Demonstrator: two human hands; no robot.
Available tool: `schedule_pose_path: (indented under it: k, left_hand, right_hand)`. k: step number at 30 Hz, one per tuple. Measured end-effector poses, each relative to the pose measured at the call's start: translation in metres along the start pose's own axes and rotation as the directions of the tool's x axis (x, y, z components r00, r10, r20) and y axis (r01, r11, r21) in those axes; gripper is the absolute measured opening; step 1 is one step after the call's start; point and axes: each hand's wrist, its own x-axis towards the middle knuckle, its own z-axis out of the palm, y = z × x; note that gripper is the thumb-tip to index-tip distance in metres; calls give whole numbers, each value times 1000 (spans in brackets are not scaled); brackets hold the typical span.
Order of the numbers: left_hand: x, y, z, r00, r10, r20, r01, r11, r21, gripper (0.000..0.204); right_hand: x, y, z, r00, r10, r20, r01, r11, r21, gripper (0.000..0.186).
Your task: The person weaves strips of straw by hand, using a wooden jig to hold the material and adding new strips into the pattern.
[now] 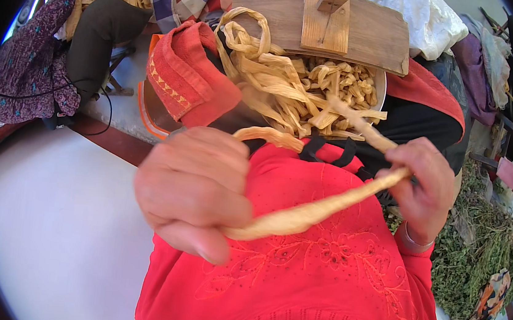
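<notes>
A pale tan, fibrous twisted strip [313,216] stretches slantwise between my two hands in front of a red embroidered sweater. My left hand [195,191] is closed in a fist around its lower left end, slightly blurred. At the upper right end, my right hand [421,185], with a bangle at the wrist, pinches the strip. A second length [365,126] runs from my right hand up to a pile of similar strips [270,84] ahead. Beyond my left hand shows another short stretch of strip [271,137]; where it leads is hidden.
A brown board [374,32] with a small wooden block [325,18] lies across the pile's container. A red towel [187,79] drapes beside it. A white sack [406,17] stands far right, dried plants [476,255] nearer. Another person [36,71] sits at left.
</notes>
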Motion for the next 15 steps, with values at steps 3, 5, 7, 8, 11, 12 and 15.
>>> schedule_pose_path:
  k: [3, 5, 7, 8, 11, 12, 15]
  left_hand:
    - [-33, 7, 7, 964, -137, -226, 162, 982, 98, 34]
    - [-43, 6, 12, 928, -214, -305, 255, 961, 103, 37]
    - [-46, -4, 17, 944, -88, -319, 143, 978, 154, 38]
    - [-41, -9, 16, 947, -20, -320, 82, 980, 183, 38]
    - [-6, -21, 34, 995, 99, -25, -97, 992, 80, 43]
    - [5, -21, 43, 995, 97, -23, -97, 995, 12, 43]
    - [21, -25, 44, 987, 159, -20, -160, 984, -79, 49]
  right_hand:
    - [-23, 27, 10, 937, 281, -207, -234, 946, 226, 23]
    - [-18, 46, 14, 994, 102, -48, -90, 973, 212, 22]
    - [-18, 57, 32, 958, 132, 256, -268, 728, 631, 26]
    - [-9, 48, 43, 889, 237, 391, -457, 476, 751, 29]
    - [32, 19, 80, 977, 81, 198, -164, 877, 451, 57]
    - [47, 9, 89, 989, -130, 64, 97, 922, 374, 66]
    - [75, 3, 106, 914, -406, 15, 314, 729, 608, 26]
